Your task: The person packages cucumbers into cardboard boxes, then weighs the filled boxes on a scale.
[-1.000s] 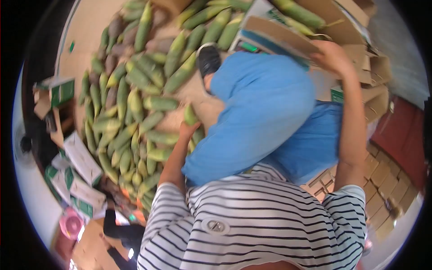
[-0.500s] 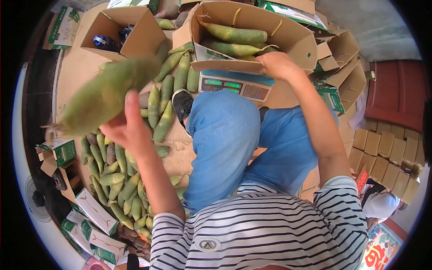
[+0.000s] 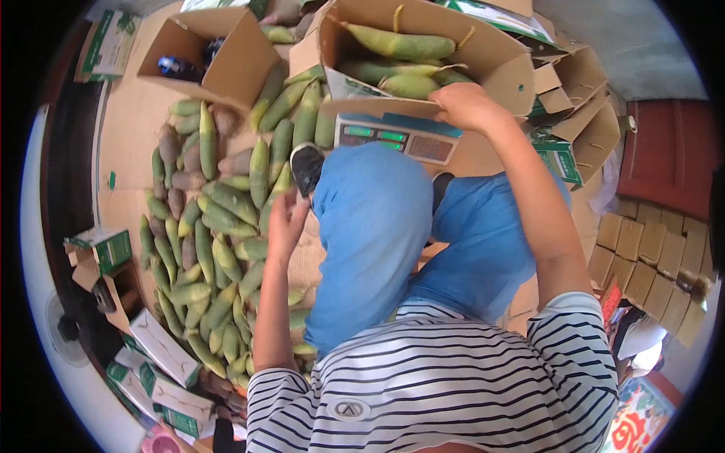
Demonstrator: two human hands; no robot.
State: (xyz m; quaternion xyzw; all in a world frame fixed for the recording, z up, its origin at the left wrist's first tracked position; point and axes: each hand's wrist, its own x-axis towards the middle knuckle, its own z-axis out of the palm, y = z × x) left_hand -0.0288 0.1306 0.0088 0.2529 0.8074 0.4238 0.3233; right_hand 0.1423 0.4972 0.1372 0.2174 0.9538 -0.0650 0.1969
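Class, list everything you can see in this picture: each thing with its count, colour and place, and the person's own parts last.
shoots: many, green, some brownish, piled on the floor at left
box: one, brown card, top centre, a few green shoots inside
scale: one, blue-topped, under that box
open box: one, brown, top left
flat boxes: several, white and green, lower left
stacked cartons: many, tan, right
left hand: over the pile, grip unclear
right hand: on the box's rim
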